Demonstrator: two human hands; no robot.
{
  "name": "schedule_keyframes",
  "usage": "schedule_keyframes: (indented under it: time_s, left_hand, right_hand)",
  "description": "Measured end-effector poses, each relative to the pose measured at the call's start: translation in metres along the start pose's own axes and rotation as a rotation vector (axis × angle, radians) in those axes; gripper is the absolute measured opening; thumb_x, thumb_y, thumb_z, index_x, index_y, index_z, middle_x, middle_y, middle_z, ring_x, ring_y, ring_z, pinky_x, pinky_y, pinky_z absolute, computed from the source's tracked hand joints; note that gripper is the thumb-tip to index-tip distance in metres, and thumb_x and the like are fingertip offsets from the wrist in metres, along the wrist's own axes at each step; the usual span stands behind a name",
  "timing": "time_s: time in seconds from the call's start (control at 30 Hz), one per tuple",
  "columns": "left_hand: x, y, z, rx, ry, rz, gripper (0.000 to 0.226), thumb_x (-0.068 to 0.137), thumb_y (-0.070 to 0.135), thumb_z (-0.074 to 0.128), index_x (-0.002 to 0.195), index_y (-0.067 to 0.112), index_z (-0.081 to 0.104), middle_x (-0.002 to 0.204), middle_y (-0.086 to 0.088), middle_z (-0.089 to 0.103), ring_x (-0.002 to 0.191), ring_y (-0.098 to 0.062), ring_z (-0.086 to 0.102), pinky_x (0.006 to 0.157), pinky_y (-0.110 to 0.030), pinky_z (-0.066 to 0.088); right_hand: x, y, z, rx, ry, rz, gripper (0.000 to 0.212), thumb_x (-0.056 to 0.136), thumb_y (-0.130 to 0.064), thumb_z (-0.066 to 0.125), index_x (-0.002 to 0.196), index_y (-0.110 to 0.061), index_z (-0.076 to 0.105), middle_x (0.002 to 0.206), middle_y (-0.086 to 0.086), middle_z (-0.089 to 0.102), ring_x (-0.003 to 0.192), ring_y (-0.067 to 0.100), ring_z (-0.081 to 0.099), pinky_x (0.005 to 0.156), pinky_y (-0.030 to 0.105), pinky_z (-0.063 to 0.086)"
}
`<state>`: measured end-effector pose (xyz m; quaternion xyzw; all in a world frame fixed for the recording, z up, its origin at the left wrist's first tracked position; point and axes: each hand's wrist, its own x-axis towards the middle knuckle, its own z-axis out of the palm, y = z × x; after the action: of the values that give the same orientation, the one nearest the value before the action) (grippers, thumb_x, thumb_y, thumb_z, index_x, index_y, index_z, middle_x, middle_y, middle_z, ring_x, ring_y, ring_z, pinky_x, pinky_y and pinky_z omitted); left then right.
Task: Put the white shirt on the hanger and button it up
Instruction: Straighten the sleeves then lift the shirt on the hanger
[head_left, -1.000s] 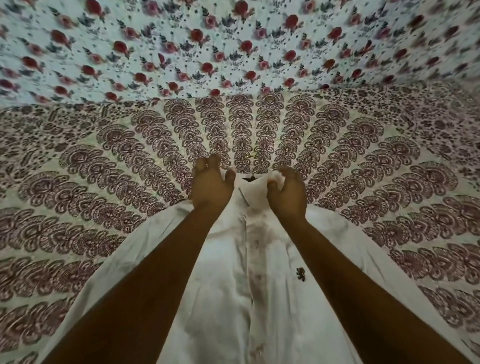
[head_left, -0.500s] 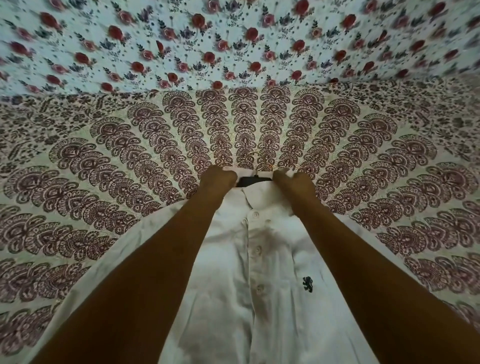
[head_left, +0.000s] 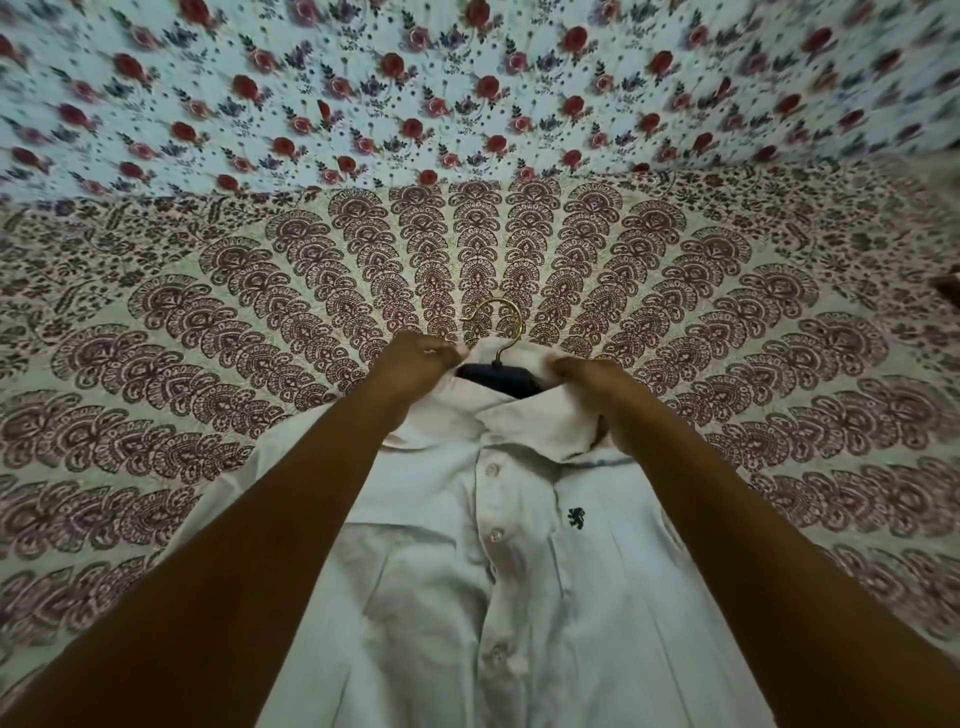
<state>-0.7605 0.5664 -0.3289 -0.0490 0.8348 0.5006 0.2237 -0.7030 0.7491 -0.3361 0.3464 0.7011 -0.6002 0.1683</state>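
Both hands at the collar of a white shirt spread on the bed.

The shirt (head_left: 519, 571) lies flat mid-bed, front up, buttons fastened down its placket, a small dark emblem on the chest. The hanger (head_left: 498, 376) shows dark inside the neck, its brass hook toward the far edge. Left hand (head_left: 415, 364) and right hand (head_left: 582, 376) each pinch the collar. The cloth looks soft, light and limp; the collar and the hanger's shoulders seem the firmest holds.
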Motion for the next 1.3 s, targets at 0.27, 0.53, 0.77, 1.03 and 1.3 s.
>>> schedule_keyframes:
  time_s: [0.27, 0.53, 0.77, 1.03, 1.3]
  left_hand:
    - [-0.034, 0.021, -0.009, -0.108, 0.057, 0.086, 0.005, 0.084, 0.016, 0.067, 0.082, 0.011, 0.068, 0.066, -0.005, 0.057, 0.061, -0.017, 0.049, 0.056, -0.023, 0.035]
    - [-0.050, 0.014, -0.016, -0.161, 0.051, -0.206, 0.019, 0.088, 0.007, 0.057, 0.070, 0.011, 0.050, 0.066, -0.007, 0.051, 0.056, -0.018, 0.047, 0.033, -0.013, 0.036]
    - [-0.057, 0.006, -0.036, 0.053, -0.013, -0.149, 0.007, 0.085, 0.016, 0.059, 0.080, 0.011, 0.059, 0.075, -0.008, 0.057, 0.062, -0.018, 0.047, 0.057, -0.023, 0.033]
    - [-0.052, 0.001, -0.025, 0.251, 0.200, -0.046, 0.015, 0.084, 0.005, 0.057, 0.092, -0.001, 0.068, 0.095, -0.026, 0.068, 0.079, -0.035, 0.067, 0.083, -0.042, 0.055]
    - [-0.059, -0.014, -0.020, -0.293, 0.070, -0.274, 0.009, 0.093, 0.004, 0.051, 0.100, 0.005, 0.057, 0.091, -0.013, 0.058, 0.066, -0.018, 0.054, 0.040, -0.024, 0.052]
  right_hand:
    - [-0.035, -0.021, -0.008, -0.082, -0.015, -0.179, 0.032, 0.082, -0.032, 0.066, 0.093, -0.003, 0.064, 0.083, 0.014, 0.065, 0.066, 0.023, 0.060, 0.061, 0.026, 0.044]
    - [-0.047, -0.007, -0.012, 0.091, -0.099, 0.118, 0.018, 0.085, -0.026, 0.062, 0.076, -0.012, 0.056, 0.071, 0.007, 0.058, 0.064, 0.023, 0.053, 0.077, 0.034, 0.044]
    - [-0.050, 0.006, -0.019, 0.105, 0.069, -0.016, 0.013, 0.081, -0.013, 0.065, 0.071, -0.010, 0.057, 0.073, 0.008, 0.057, 0.065, 0.021, 0.053, 0.064, 0.030, 0.046]
    - [-0.052, 0.017, -0.007, -0.079, 0.260, -0.121, 0.030, 0.077, -0.017, 0.071, 0.051, -0.013, 0.055, 0.058, 0.010, 0.056, 0.063, 0.034, 0.063, 0.072, 0.053, 0.056]
    - [-0.051, 0.025, -0.013, 0.289, 0.079, 0.124, 0.019, 0.089, 0.001, 0.053, 0.071, -0.004, 0.052, 0.082, 0.013, 0.057, 0.065, 0.019, 0.055, 0.041, 0.026, 0.053]
